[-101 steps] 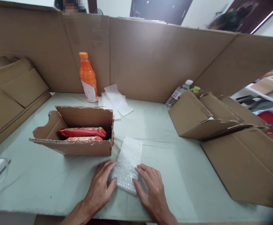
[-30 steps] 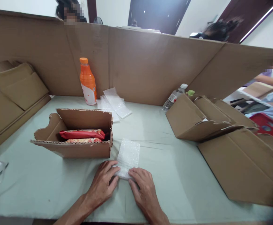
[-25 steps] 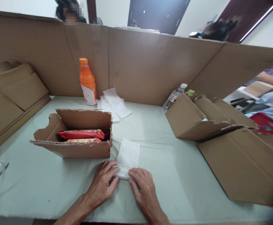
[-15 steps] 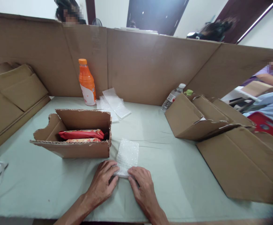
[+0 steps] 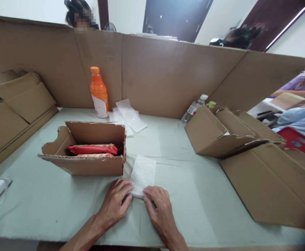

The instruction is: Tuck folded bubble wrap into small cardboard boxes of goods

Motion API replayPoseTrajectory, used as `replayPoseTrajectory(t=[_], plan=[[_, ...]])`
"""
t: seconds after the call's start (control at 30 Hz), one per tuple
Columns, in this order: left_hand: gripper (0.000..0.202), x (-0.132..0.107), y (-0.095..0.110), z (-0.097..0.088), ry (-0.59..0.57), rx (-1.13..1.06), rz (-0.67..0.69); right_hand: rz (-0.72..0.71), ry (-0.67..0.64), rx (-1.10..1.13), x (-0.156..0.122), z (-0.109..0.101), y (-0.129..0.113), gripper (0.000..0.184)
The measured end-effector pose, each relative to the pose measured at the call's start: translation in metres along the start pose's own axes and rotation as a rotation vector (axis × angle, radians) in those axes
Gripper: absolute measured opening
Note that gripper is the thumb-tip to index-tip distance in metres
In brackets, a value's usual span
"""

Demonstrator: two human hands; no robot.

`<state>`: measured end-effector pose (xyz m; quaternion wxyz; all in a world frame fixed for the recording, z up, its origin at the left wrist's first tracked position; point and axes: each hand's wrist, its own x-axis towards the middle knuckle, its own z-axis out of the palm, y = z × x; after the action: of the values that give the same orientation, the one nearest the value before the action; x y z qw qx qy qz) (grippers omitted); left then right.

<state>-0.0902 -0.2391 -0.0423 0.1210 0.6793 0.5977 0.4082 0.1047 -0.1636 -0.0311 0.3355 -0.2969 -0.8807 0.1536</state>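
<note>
A folded piece of white bubble wrap (image 5: 142, 173) lies on the pale green table (image 5: 168, 157) in front of me. My left hand (image 5: 115, 204) and my right hand (image 5: 159, 210) both press down on its near edge, fingers bent over the fold. Just left of the wrap stands an open cardboard box (image 5: 85, 148) holding red snack packets (image 5: 92, 149).
An orange drink bottle (image 5: 99, 93) and loose bubble wrap sheets (image 5: 127, 115) sit at the back by a tall cardboard screen (image 5: 168, 73). Flat and half-folded cartons (image 5: 233, 132) lie at right, a clear water bottle (image 5: 194, 108) behind them. More flat cardboard (image 5: 13, 104) is stacked left. Other people are beyond the screen.
The bubble wrap has been folded shorter than it was 3.4 s ago, and my hands have drawn together on its near end. In the last second almost nothing has shifted.
</note>
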Motion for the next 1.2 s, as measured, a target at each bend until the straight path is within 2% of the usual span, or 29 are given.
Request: replayPoseTrajectory(t=[0.6,0.8,1.03,1.1,1.2], plan=[[0.024,-0.001,-0.001,0.002,0.026,-0.010,-0.009,0.019,0.013,0.005,0.000,0.001,-0.001,0.017],[0.022,-0.001,-0.002,0.001,0.031,-0.020,0.004,0.012,-0.013,0.012,0.003,-0.003,-0.003,0.018],[0.020,0.002,-0.001,-0.003,0.013,-0.041,-0.021,0.067,-0.096,0.056,0.004,-0.007,0.002,0.014],[0.019,0.006,-0.001,-0.005,-0.015,-0.026,-0.021,0.076,-0.079,0.046,0.004,-0.007,0.003,0.016],[0.020,0.014,-0.001,-0.010,-0.073,0.004,-0.026,0.055,0.028,-0.029,0.003,-0.007,0.003,0.023]])
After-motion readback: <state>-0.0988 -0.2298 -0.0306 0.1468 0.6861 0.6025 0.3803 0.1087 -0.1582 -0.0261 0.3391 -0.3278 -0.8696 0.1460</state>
